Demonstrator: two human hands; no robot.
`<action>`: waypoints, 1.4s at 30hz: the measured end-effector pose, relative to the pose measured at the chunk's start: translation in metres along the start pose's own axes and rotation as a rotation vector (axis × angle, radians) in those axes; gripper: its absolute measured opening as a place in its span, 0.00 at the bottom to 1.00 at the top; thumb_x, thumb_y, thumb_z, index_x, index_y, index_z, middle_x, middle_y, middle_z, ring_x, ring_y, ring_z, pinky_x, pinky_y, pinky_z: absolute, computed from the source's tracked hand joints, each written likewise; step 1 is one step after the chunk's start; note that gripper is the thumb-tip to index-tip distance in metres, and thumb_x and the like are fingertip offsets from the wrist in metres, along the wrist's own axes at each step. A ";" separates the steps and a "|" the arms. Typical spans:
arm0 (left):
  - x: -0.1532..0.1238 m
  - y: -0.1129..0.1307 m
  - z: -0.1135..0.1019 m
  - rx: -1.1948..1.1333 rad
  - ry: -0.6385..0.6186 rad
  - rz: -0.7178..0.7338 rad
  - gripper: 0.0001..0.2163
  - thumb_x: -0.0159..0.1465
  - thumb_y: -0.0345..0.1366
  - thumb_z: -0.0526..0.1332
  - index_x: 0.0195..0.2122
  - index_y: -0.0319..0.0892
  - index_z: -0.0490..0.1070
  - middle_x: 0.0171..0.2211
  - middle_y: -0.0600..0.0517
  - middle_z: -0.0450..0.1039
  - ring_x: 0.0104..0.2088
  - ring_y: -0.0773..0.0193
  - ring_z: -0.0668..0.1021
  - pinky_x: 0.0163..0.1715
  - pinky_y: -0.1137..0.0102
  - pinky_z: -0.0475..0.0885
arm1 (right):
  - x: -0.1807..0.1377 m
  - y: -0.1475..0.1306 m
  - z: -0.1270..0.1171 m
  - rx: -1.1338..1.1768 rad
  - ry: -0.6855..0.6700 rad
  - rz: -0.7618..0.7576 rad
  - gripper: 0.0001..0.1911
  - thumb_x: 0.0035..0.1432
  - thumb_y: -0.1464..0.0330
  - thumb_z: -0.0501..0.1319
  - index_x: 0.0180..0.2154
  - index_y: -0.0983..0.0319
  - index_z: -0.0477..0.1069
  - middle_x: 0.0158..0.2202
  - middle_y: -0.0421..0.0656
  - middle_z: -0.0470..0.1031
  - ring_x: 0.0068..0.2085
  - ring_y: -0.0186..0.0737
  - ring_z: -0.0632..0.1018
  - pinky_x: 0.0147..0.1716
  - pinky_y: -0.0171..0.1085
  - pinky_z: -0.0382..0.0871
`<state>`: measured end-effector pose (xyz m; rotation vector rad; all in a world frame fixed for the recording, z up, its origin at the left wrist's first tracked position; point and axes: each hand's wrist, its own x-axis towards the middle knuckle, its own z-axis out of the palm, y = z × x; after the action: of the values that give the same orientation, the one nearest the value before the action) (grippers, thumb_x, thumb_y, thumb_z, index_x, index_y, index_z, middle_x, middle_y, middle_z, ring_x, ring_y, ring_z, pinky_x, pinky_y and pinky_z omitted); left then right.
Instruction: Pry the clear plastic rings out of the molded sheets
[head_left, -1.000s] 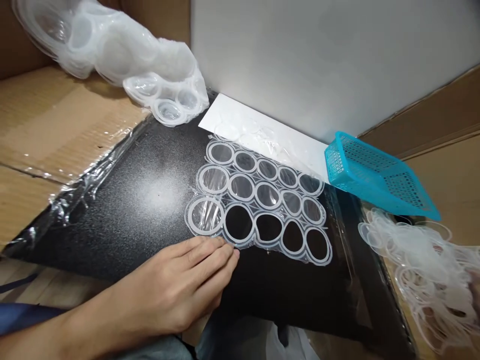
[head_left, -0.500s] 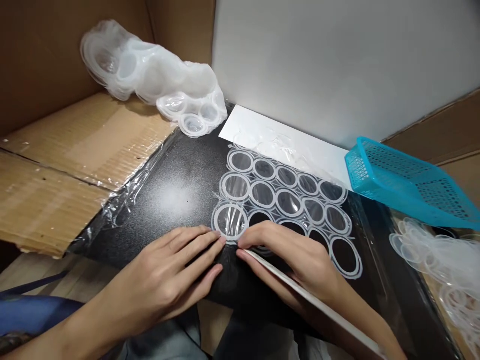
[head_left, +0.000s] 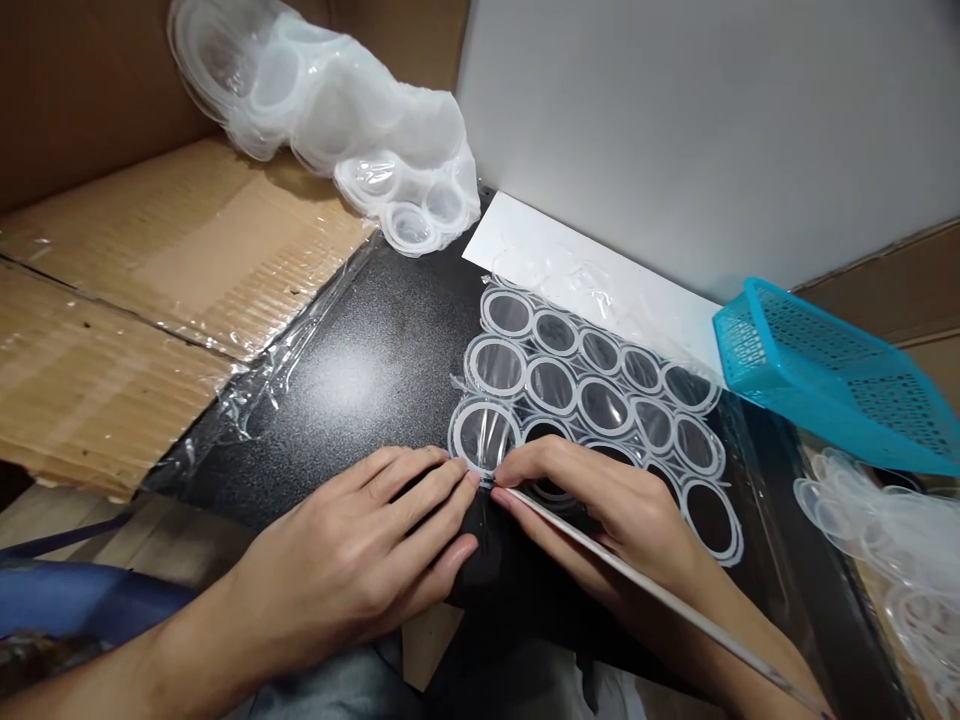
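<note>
A clear plastic sheet of white-rimmed rings [head_left: 577, 400], set in rows, lies flat on the black table [head_left: 360, 330]. My left hand [head_left: 367, 550] rests palm down with its fingers stretched out. Its fingertips touch the lower edge of the front left ring [head_left: 486, 437]. Close beside them, my right hand [head_left: 615, 510] pinches a thin white card [head_left: 667, 607], seen almost edge-on, between thumb and fingers. The card's tip meets that same edge of the sheet, and the rest slants back along my right forearm. My right hand hides part of the front row.
At the back left lies a bundle of clear plastic rings [head_left: 345, 120] by cardboard [head_left: 187, 230]. A white sheet [head_left: 517, 225] sits behind the rows. On the right are a blue basket [head_left: 840, 375] and loose clear plastic pieces [head_left: 870, 520]. A grey-white panel [head_left: 697, 130] rises behind.
The whole scene has shifted right in view, its upper left also upward, as the camera turned. Both hands keep their place at the ring's lower edge. The card appears slightly more edge-on.
</note>
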<state>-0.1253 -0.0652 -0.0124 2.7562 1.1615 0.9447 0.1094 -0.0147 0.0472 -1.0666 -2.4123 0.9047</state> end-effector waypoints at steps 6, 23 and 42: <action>0.000 -0.001 0.001 0.004 -0.002 -0.001 0.14 0.75 0.33 0.61 0.58 0.32 0.76 0.53 0.44 0.82 0.54 0.52 0.80 0.54 0.57 0.76 | 0.002 0.003 0.000 -0.082 -0.013 -0.051 0.04 0.72 0.73 0.61 0.43 0.60 0.74 0.38 0.40 0.80 0.40 0.35 0.81 0.42 0.32 0.73; 0.003 -0.003 0.003 -0.073 -0.020 -0.002 0.10 0.75 0.29 0.59 0.54 0.33 0.75 0.51 0.46 0.80 0.52 0.52 0.77 0.51 0.57 0.73 | 0.006 -0.012 0.022 -0.651 0.112 -0.276 0.17 0.73 0.78 0.50 0.35 0.63 0.72 0.37 0.48 0.83 0.36 0.42 0.83 0.36 0.37 0.76; 0.002 -0.002 0.001 -0.050 0.004 0.000 0.13 0.76 0.30 0.58 0.58 0.34 0.76 0.54 0.50 0.82 0.52 0.57 0.81 0.54 0.61 0.72 | 0.035 0.019 -0.032 0.093 0.701 0.279 0.06 0.62 0.69 0.72 0.42 0.59 0.80 0.38 0.40 0.83 0.32 0.38 0.84 0.30 0.35 0.79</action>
<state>-0.1250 -0.0620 -0.0122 2.7164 1.1231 0.9656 0.1138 0.0348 0.0603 -1.4156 -1.6609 0.5746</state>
